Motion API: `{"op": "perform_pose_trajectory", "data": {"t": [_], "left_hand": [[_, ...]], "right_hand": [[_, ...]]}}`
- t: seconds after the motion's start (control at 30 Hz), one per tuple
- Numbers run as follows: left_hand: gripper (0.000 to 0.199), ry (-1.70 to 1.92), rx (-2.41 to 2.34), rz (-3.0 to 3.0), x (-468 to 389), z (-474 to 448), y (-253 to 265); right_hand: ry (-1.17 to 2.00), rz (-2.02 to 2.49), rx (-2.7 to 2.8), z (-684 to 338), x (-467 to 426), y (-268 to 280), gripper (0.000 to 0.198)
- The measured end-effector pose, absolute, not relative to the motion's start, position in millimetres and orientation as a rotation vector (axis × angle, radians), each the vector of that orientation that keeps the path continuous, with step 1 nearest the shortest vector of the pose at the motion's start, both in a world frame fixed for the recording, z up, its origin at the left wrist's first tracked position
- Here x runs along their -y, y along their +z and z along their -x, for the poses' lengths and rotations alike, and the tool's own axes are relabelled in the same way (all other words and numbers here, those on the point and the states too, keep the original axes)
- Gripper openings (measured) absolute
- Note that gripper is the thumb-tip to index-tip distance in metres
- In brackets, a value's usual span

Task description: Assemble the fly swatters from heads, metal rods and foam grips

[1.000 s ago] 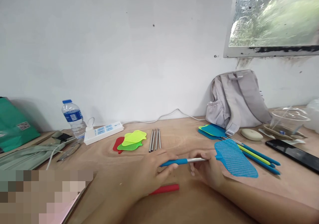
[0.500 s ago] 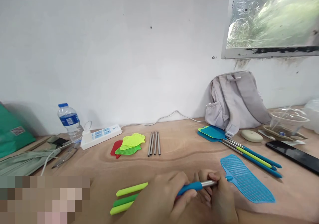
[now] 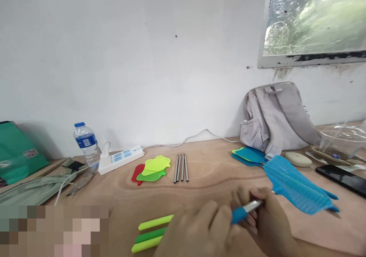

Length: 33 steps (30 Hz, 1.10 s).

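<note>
Two hands meet over the table [image 3: 211, 169]. Left hand [image 3: 200, 226] closed round a blue handle [image 3: 239, 216]; right hand [image 3: 263, 211] grips the metal rod [image 3: 253, 206] at its end. Blue mesh head [image 3: 299, 188], blurred, juts out past the right hand. Step in hand looks like seating handle on rod; next move probably calls for a straight, firm push. Beside left hand: two yellow handles [image 3: 156, 222], one green handle [image 3: 150, 235]. Farther off: four loose rods [image 3: 182, 168].

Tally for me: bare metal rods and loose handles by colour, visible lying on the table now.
Bare metal rods: 4
Yellow handles: 2
Green handles: 1
Total: 7 visible; the left hand may hide more.
</note>
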<state>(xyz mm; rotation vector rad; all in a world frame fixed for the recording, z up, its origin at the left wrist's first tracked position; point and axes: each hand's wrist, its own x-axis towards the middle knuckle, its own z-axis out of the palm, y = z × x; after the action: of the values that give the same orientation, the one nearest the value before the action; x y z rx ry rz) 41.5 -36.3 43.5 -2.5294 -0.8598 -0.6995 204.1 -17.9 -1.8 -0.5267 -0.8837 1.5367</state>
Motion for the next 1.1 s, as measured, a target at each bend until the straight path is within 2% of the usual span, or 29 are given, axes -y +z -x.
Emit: {"op": "perform_pose_trajectory", "data": {"t": [0.23,0.37,0.43,0.53,0.6,0.63,0.7,0.77,0.83,0.93,1.1], "left_hand": [[0.025,-0.372,1.295,2.472,8.1,-11.0,78.4],[0.032,-0.416,1.537,2.414,-1.3,19.8,101.9],[0.033,-0.51,1.548,2.426,-5.0,34.5,108.5],[0.034,-0.563,1.543,2.473,-8.6,48.3,113.8],[0.033,-0.577,1.521,2.526,-9.3,50.8,115.6],[0.032,-0.599,1.486,2.557,-9.2,50.3,115.9],[0.029,-0.662,1.376,2.608,-8.7,47.0,115.1],[0.025,-0.735,1.24,2.622,-8.2,42.3,111.6],[0.022,-0.79,1.113,2.616,-8.0,37.8,105.9],[0.016,-0.883,0.991,2.608,-7.9,32.7,96.2],[0.009,-1.035,0.94,2.602,-6.3,25.4,89.5]], "right_hand": [[1.595,0.937,1.457,-223.7,-12.0,31.9,0.039],[1.437,1.089,2.039,-245.7,5.7,68.4,0.036],[1.105,1.191,2.104,-260.7,14.0,84.2,0.031],[0.374,1.314,1.818,-284.2,11.4,97.0,0.026],[0.186,1.356,1.634,-296.8,0.7,98.7,0.029],[0.267,1.342,1.622,-301.3,-5.5,98.0,0.033],[0.662,1.222,1.674,-306.8,-16.4,94.2,0.04],[1.09,1.047,1.667,-308.0,-22.8,88.0,0.039],[1.309,0.953,1.569,-306.7,-25.2,80.8,0.034],[1.383,0.906,1.481,-303.3,-25.5,71.4,0.03],[1.236,0.932,1.393,-298.4,-29.1,61.5,0.029]]}}
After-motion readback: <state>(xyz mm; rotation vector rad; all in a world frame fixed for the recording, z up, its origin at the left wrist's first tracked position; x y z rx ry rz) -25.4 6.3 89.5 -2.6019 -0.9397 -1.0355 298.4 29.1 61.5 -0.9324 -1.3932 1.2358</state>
